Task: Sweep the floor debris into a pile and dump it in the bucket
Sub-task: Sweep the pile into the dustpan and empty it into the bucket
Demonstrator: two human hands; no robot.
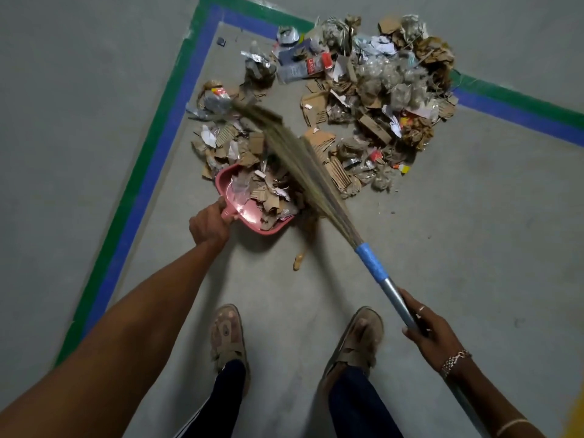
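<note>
Left hand clamped on handle of pink dustpan; pan on floor, part-filled with cardboard scraps. Right hand wrapped round metal shaft of broom; bristles blurred, lying across pan mouth and near edge of debris pile. Pile sits inside corner of blue-green tape border. Bucket not visible. Sandalled feet at bottom.

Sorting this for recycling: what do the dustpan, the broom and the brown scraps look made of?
Dustpan: pink plastic, glossy, a glint inside. Broom head: dry grass-like fibres; handle seemingly metal, silvery, wrapped in blue tape. Brown scraps: probably corrugated cardboard, fluted ridges showing.
</note>
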